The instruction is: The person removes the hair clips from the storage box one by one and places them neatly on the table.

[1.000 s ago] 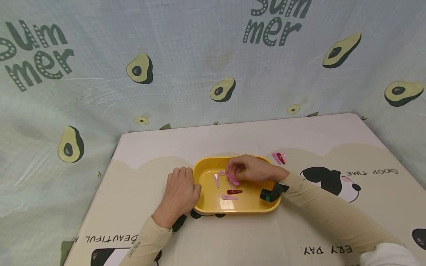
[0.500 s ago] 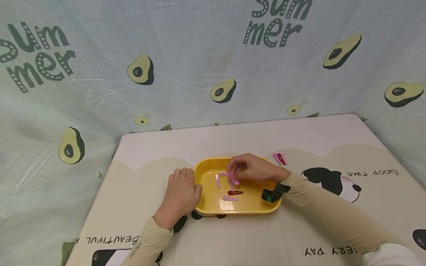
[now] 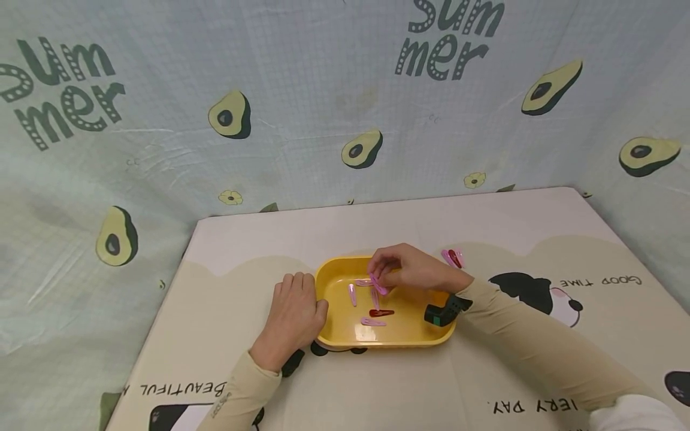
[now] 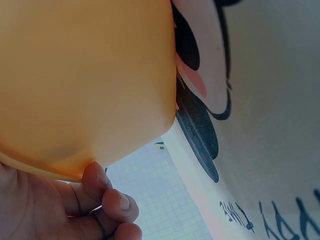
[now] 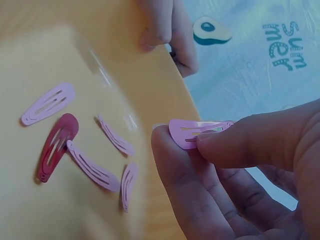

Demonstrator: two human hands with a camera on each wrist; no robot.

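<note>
A yellow tray [image 3: 385,345] lies in the middle of the table in the head view. My left hand [image 3: 295,311] grips its left rim, with thumb and fingers curled at the edge in the left wrist view. Over the tray, my right hand [image 3: 406,269] pinches a pink snap hair clip [image 5: 182,135] between thumb and fingers. Below that hand, a red hair clip [image 5: 57,147] and several pink ones lie on the tray floor. One pink clip [image 5: 92,167] has its tip against the red clip; another pink clip [image 5: 48,104] lies beside it.
Behind the tray's right end, a small group of pink and red hair clips [image 3: 453,258] lies on the printed tablecloth [image 3: 302,233]. A curtain with avocado prints [image 3: 291,120] hangs behind the table. A black device [image 3: 442,313] is strapped at the right wrist.
My right hand has risen slightly with the pink hair clip, and the clip's angle has changed. The left hand and tray stay in place.
</note>
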